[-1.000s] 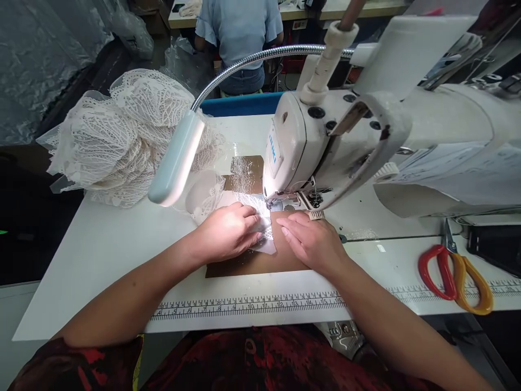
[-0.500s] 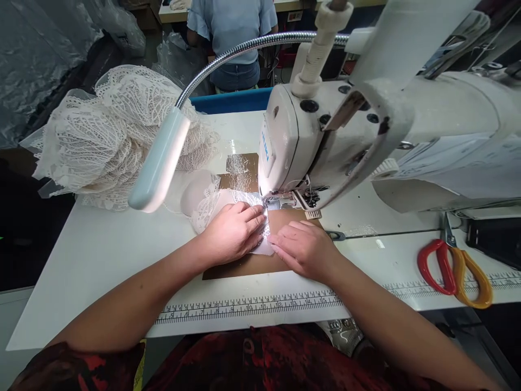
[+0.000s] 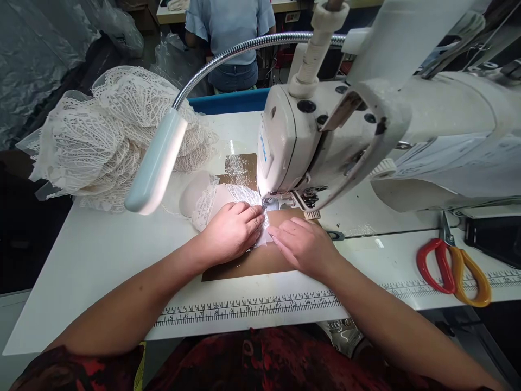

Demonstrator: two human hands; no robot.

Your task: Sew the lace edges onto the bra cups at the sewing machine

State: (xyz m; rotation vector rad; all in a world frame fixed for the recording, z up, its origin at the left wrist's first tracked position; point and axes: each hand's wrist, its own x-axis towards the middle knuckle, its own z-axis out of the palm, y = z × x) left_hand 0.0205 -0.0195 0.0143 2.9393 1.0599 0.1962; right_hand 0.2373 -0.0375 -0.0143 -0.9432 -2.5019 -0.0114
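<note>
A white lace bra cup (image 3: 214,198) lies under the needle of a white sewing machine (image 3: 280,136), its padded rounded end to the left. My left hand (image 3: 234,231) rests over the lace, fingers lying flat with their tips close to the presser foot (image 3: 265,202). Just right of it, my right hand (image 3: 303,244) is closed, thumb and forefinger pinching the near edge of the cup. Beneath the work is a brown sheet (image 3: 244,266) on the white table. The needle itself is too small to make out.
A pile of lace pieces (image 3: 89,141) stands at the left behind a bendable lamp (image 3: 157,163). Scissors with red and yellow handles (image 3: 453,269) lie at the right. A printed ruler (image 3: 248,309) runs along the front edge. Beyond the table sits a person (image 3: 228,38).
The near edge of the lace cup has slid away from me, towards the presser foot. My hands have stayed nearly in place; the whole view has shifted slightly.
</note>
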